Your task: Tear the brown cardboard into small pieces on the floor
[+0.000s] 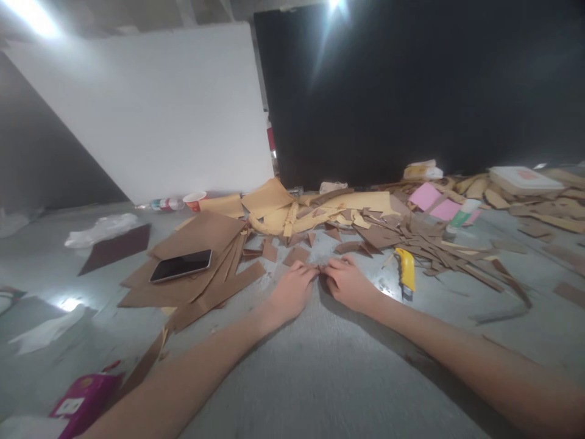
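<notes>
My left hand [295, 291] and my right hand [350, 286] meet low over the grey table, fingertips nearly touching. Both are closed in a pinch on a small brown piece [321, 269], which the fingers mostly hide. It looks like the brown sheet scraps around it, though its exact shape cannot be made out. Just beyond the fingers lies a flat brown scrap [297, 255]. To the right of my right hand rests a yellow utility knife [406, 269].
A smartphone [181, 266] lies on stacked brown sheets [201, 235] at left. Brown strips [439, 250] and tan offcuts [269, 213] heap along the back, near a paper cup [195, 200] and a white box [525, 180]. A purple object [89, 399] sits at lower left.
</notes>
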A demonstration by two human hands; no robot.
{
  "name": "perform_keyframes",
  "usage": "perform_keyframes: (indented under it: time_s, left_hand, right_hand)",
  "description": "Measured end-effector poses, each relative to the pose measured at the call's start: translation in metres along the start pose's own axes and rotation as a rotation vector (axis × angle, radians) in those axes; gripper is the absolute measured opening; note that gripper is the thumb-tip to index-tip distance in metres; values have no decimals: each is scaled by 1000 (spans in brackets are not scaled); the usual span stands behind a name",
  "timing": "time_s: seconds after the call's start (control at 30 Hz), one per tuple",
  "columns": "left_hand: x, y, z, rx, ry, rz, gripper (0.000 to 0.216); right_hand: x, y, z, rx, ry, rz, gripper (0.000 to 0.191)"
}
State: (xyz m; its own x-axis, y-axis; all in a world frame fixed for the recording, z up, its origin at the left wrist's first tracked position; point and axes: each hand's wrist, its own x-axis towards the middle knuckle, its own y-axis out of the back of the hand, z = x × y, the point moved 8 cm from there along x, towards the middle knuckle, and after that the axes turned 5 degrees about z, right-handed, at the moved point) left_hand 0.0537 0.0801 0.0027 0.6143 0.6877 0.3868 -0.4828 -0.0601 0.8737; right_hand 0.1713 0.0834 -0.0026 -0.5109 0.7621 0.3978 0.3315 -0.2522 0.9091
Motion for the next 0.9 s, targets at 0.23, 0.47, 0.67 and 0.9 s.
perform_keyframes:
  time_s: [0.23, 0.47, 0.67, 0.9]
  left_hand:
    - [0, 0, 0, 7, -17, 15, 36]
    - [3, 1, 2, 20, -30, -19, 33]
    - [3, -1, -3, 23, -16, -11, 35]
    - [2, 0, 1, 52, -40, -33, 36]
  right_hand:
    - [-1, 0, -13, -89, 57, -70, 25]
    - [-1, -2, -20, -161, 74, -125, 30]
    - [-1, -5, -24, -188, 68, -133, 32]
    - [1, -2, -24, -173, 49, -142, 32]
